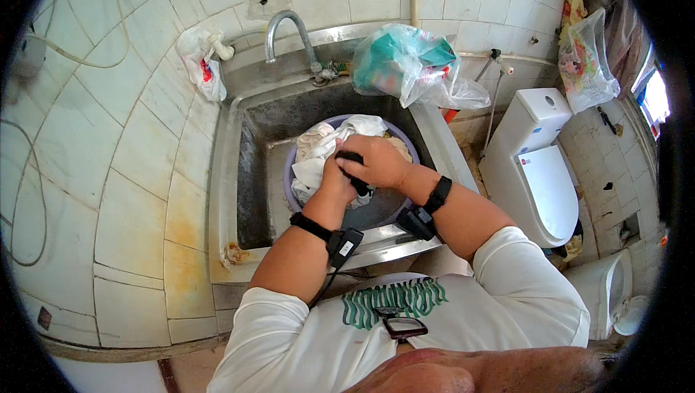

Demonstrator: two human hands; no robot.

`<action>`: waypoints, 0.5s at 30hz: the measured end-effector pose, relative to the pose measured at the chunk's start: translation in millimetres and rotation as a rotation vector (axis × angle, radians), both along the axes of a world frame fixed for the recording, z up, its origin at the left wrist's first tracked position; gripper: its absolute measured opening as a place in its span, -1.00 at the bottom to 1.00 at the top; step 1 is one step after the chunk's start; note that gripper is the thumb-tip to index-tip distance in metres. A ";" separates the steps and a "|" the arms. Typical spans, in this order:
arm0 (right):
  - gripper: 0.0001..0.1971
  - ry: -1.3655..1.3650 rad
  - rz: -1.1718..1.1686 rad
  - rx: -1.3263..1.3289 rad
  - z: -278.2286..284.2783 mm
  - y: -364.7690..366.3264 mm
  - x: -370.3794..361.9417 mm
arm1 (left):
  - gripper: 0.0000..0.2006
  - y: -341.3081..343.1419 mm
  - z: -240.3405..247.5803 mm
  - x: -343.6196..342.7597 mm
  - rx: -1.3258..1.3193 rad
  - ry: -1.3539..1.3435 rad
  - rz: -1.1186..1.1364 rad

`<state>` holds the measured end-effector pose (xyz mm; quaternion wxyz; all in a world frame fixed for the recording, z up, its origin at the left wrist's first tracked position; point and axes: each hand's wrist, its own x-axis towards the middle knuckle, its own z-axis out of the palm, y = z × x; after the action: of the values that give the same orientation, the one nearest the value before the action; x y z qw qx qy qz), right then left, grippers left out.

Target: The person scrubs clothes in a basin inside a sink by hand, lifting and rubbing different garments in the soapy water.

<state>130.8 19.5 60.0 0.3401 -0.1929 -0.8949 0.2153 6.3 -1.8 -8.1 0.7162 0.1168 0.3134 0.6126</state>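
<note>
My two hands meet over a purple round basin that sits in the metal sink. Between them a small black cloth is bunched up, with part of it showing above the fingers and part hanging below. My left hand grips it from the left, while my right hand closes over it from the right. White and cream wet-looking clothes are heaped in the basin behind my hands. Greyish water shows at its near side. The exact kind of the black cloth cannot be made out.
A curved metal faucet rises at the sink's back edge. Plastic bags rest on the back right corner, and another bag hangs on the left wall. To the right stands a white toilet; a bin is nearer me.
</note>
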 end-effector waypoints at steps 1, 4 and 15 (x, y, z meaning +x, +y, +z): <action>-0.69 0.024 0.038 0.004 1.3 -2.7 -1.0 | -0.61 0.5 -1.9 -1.4 -0.017 -0.013 -0.030; -0.68 -0.013 -0.266 -0.136 -18.1 11.8 -6.9 | -0.54 -7.0 23.5 15.9 -0.057 0.077 -0.014; -0.76 0.038 -0.144 -0.059 -7.8 3.5 -2.4 | -0.53 3.5 -2.9 3.7 -0.006 0.008 0.045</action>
<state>128.4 23.0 52.2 0.3656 -0.2627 -0.8653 0.2203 10.0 1.7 -11.1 0.7015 0.1099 0.3205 0.6269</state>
